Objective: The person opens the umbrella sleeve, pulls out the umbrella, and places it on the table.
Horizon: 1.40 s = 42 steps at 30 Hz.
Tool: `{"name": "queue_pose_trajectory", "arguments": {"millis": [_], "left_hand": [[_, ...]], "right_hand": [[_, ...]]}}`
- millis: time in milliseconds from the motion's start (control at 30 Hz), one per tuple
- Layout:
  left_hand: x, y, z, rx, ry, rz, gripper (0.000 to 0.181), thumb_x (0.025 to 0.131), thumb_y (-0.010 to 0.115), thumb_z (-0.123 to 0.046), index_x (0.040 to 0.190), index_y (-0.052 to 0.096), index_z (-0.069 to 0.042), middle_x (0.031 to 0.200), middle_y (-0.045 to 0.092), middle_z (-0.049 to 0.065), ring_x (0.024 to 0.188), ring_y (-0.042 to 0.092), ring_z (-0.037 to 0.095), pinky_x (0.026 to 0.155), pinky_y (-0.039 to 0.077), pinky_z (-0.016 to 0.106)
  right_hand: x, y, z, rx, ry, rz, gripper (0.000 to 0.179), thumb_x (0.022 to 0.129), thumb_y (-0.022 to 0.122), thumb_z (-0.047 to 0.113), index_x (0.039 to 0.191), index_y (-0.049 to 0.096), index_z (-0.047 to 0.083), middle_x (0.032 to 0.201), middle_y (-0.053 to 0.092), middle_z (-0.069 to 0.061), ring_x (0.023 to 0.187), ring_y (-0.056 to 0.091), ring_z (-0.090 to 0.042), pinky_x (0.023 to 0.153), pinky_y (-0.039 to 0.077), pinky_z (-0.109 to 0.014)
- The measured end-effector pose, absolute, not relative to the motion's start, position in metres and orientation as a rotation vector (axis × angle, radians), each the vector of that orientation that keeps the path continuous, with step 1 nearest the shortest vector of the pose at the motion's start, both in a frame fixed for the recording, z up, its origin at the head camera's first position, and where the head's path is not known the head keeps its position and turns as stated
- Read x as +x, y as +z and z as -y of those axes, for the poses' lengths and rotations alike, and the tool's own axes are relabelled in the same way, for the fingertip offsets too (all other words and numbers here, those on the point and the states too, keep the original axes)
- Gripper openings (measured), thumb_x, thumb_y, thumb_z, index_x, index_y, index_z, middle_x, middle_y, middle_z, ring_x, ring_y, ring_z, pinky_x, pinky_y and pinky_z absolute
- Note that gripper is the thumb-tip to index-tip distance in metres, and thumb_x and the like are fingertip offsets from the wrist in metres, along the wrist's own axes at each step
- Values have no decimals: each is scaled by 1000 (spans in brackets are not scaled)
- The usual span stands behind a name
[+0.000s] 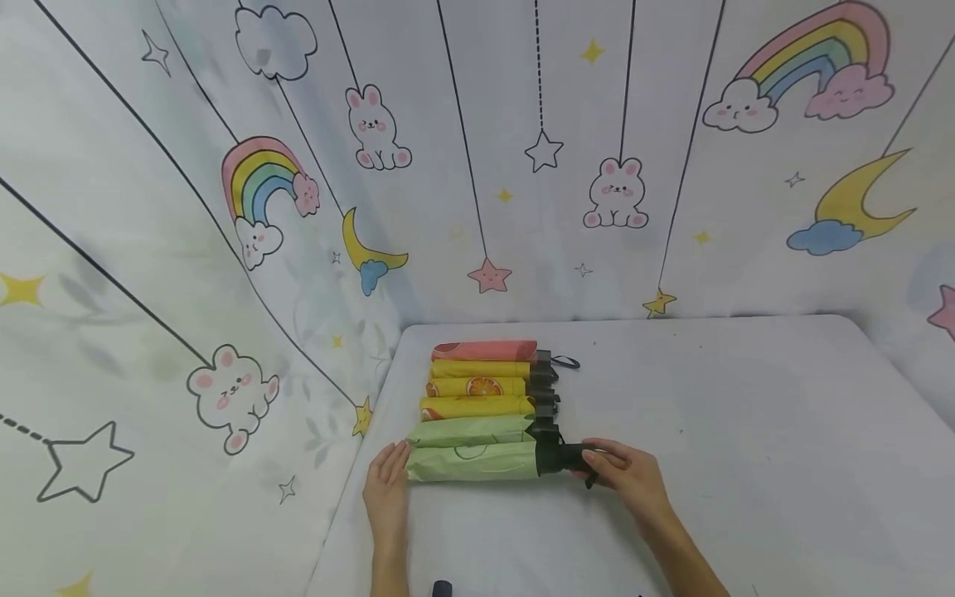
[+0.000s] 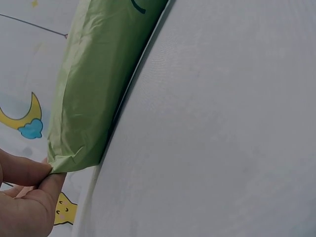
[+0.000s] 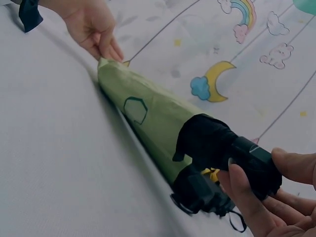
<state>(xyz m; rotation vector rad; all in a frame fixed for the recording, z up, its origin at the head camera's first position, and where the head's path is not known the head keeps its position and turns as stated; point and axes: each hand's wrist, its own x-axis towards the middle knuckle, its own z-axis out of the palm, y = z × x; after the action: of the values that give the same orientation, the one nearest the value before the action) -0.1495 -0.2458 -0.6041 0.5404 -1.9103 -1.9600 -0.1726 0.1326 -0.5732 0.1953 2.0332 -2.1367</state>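
A folded umbrella in light green fabric [image 1: 473, 464] lies crosswise as the nearest of a row, its black handle pointing right. My left hand [image 1: 386, 489] pinches the corner of its fabric end between thumb and fingers, as the left wrist view shows on the green cloth [image 2: 89, 89]. At the other end my right hand [image 1: 627, 477] grips the black handle [image 3: 252, 165] with thumb and fingers. Right behind lies a second green umbrella [image 1: 470, 430]. Farther back come three yellow umbrellas [image 1: 477, 406] and a pinkish-red one [image 1: 485, 351], all with handles to the right.
The umbrellas lie on a white-covered table [image 1: 746, 414], toward its left side. A white cloth backdrop [image 1: 462, 166] with cartoon prints rises behind and at the left. A small dark object [image 1: 443, 589] shows at the bottom edge.
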Motion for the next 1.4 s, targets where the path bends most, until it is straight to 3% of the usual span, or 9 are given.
{"name": "queue_pose_trajectory", "arguments": {"millis": [600,1400], "left_hand": [[-151,-604,243,546,-1968,1863,48,105,49,6,153,42,2,152,54,21,139,55,28,104,47,16],[-147,-606,244,584,-1993,1858,50,105,48,7,154,41,1,153,53,18,140,54,27,107,45,20]], "right_hand": [[-168,-569,-148,175,-2210,-1995,56,94,81,24,136,63,-7,114,76,-21,94,78,-32,86,61,-26],[-157,-569,-162,244,-2172,-2037,60,93,81,31,138,62,-4,112,77,-18,96,78,-31,86,60,-22]]}}
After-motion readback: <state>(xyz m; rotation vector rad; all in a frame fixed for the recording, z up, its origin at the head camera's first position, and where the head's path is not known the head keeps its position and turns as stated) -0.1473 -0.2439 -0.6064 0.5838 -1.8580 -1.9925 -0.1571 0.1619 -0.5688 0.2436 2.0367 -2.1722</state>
